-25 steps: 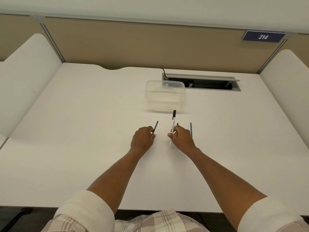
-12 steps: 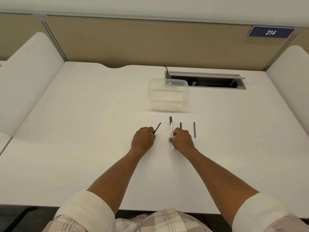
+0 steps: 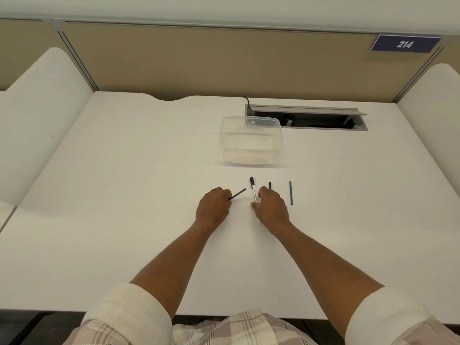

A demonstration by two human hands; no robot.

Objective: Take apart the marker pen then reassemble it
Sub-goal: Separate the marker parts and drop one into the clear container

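On the white tabletop [image 3: 124, 195] the left hand [image 3: 213, 207] has its fingers pinched on a thin dark rod [image 3: 237, 193] that angles up to the right; the right hand [image 3: 271, 207] has its fingers closed on the white marker barrel [image 3: 254, 192], black tip pointing away. Just right of that hand lie a short black piece [image 3: 270, 185] and, farther right, a dark blue stick [image 3: 290, 192]; a clear plastic container [image 3: 251, 140] stands beyond them.

Around your hands the white desk [image 3: 124, 220] lies bare to the left and toward you. Ahead, the clear plastic container [image 3: 251, 140] blocks a straight reach to the open cable tray [image 3: 306, 118]. To your right, two loose thin rods [image 3: 290, 192] lie in the path.
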